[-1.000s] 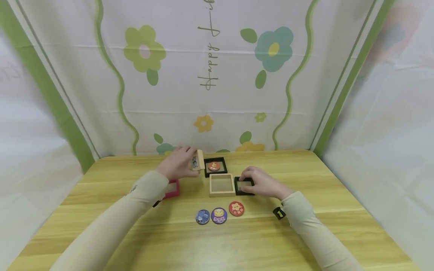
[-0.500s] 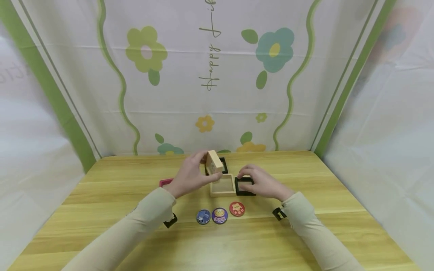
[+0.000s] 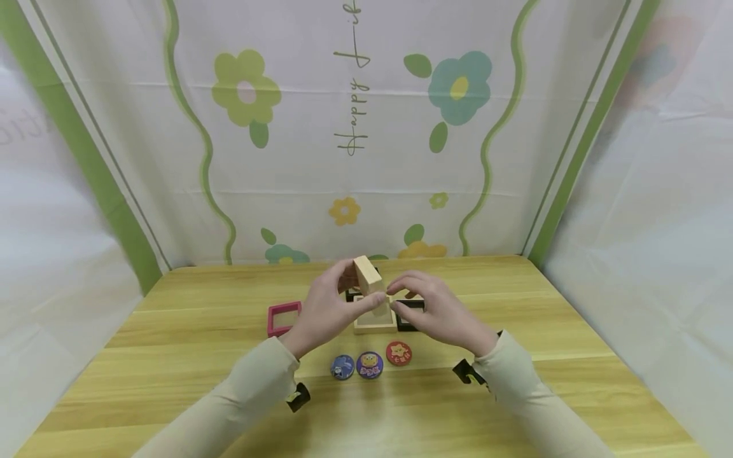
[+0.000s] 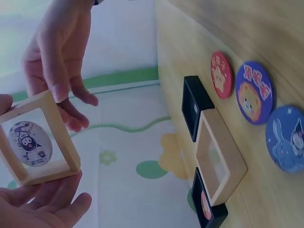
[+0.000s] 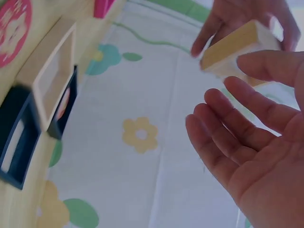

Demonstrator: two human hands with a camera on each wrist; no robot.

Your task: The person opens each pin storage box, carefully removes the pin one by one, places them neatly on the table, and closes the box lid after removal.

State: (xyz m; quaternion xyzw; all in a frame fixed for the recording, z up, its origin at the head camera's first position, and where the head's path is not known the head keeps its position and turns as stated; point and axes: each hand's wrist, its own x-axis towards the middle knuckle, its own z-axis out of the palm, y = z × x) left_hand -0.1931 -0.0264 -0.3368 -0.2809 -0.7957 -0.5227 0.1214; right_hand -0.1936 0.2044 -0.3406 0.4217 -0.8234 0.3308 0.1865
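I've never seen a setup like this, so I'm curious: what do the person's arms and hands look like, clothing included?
The left hand and right hand are bare, with no gloves. The left sleeve and right sleeve are long and pale beige, reaching the wrists. A small black piece with a yellowish marking shows near each wrist.

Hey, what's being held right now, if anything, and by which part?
The left hand grips a raised wooden frame by its outer edges, between thumb and fingers. The right hand holds nothing.
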